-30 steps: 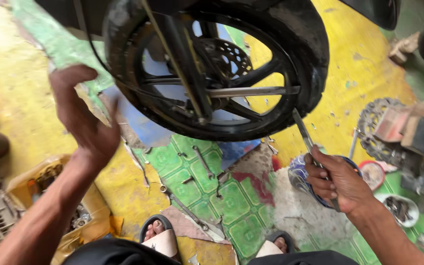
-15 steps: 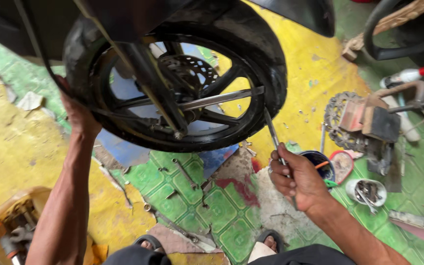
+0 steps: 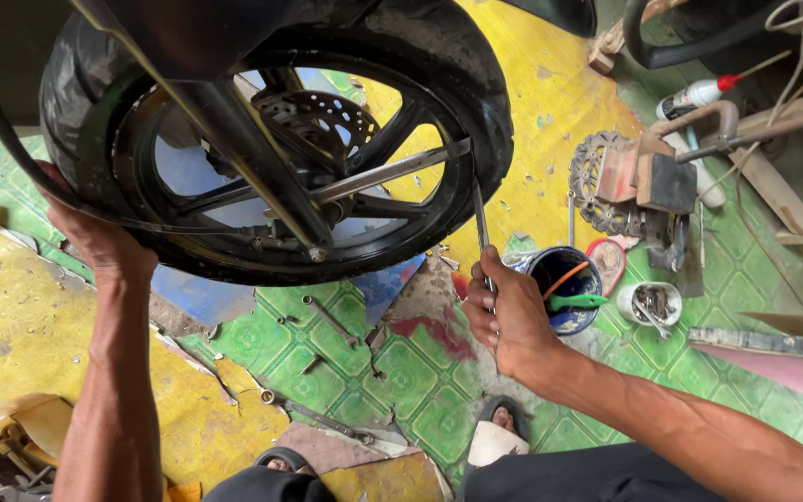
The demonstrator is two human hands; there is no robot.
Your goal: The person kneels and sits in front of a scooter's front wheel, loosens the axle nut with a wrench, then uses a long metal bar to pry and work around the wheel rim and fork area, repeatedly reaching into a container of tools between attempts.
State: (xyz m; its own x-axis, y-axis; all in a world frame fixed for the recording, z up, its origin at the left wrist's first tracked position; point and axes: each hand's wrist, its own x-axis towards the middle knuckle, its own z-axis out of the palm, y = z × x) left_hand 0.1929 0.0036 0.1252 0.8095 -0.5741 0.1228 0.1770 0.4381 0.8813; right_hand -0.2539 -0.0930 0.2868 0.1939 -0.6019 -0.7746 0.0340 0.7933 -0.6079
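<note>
A black motorcycle wheel [image 3: 271,139] fills the upper left and centre of the frame, its tyre, dark spokes and drilled brake disc [image 3: 318,121] all in view, with a fork leg crossing in front of it. The left hand [image 3: 90,228] reaches up at the left of the frame and presses against the tyre's lower left edge; its fingers are mostly hidden behind the rubber, so how they lie cannot be told. The right hand [image 3: 504,311], at centre right, is closed in a fist around a slim metal rod [image 3: 481,228] that stands nearly upright, its top end touching the tyre's right side. Just beside that hand, to the right, sits a blue tin [image 3: 564,284] with an orange and a green handle inside, and next to it a small white cup [image 3: 651,302] of metal bits. A spanner [image 3: 329,319] lies on the green patterned floor [image 3: 401,381] below the wheel.
</note>
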